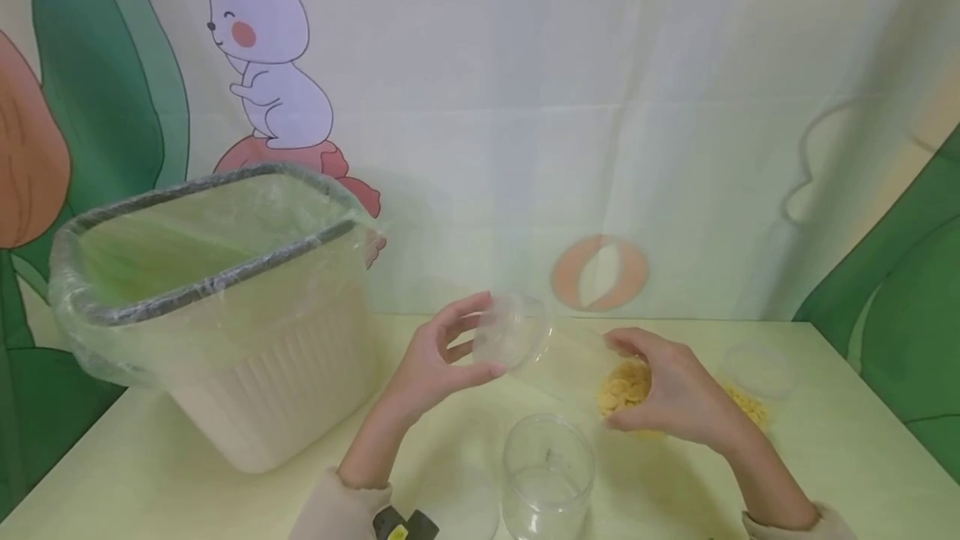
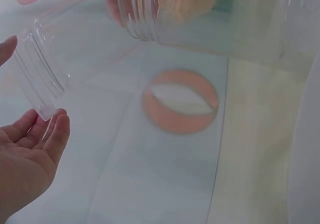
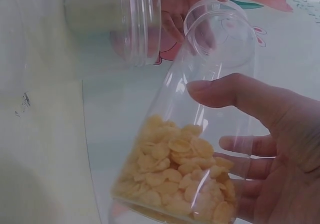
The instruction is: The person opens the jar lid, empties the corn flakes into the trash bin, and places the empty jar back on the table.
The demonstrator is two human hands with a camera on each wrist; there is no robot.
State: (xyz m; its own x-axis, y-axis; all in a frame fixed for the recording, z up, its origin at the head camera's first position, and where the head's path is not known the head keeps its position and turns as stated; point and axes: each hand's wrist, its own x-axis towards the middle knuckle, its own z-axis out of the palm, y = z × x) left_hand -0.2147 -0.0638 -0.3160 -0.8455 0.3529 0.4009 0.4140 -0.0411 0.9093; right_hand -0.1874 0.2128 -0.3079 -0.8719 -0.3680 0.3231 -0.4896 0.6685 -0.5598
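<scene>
A tilted clear jar point(image 3: 180, 96) hangs above the table between both hands, its lower end filled with yellow cereal flakes point(image 3: 172, 179). My right hand point(image 1: 678, 386) grips it around the flake-filled end, thumb on one side and fingers on the other. At its upper end, my left hand point(image 1: 442, 348) pinches the ridged, lid-like rim point(image 2: 40, 73) between thumb and fingertips; I cannot tell whether this is a separate lid. Below the hands, a second clear jar point(image 1: 547, 473) stands upright on the table, open at the top.
Left on the table point(image 1: 637, 490) stands a large pale bin point(image 1: 292, 390) with a plastic bag over its dark rim. Behind the right hand is another clear container point(image 1: 757, 369) with flakes. A pale disc point(image 1: 465, 498) lies by the left forearm. A printed cloth point(image 1: 450, 107) hangs behind.
</scene>
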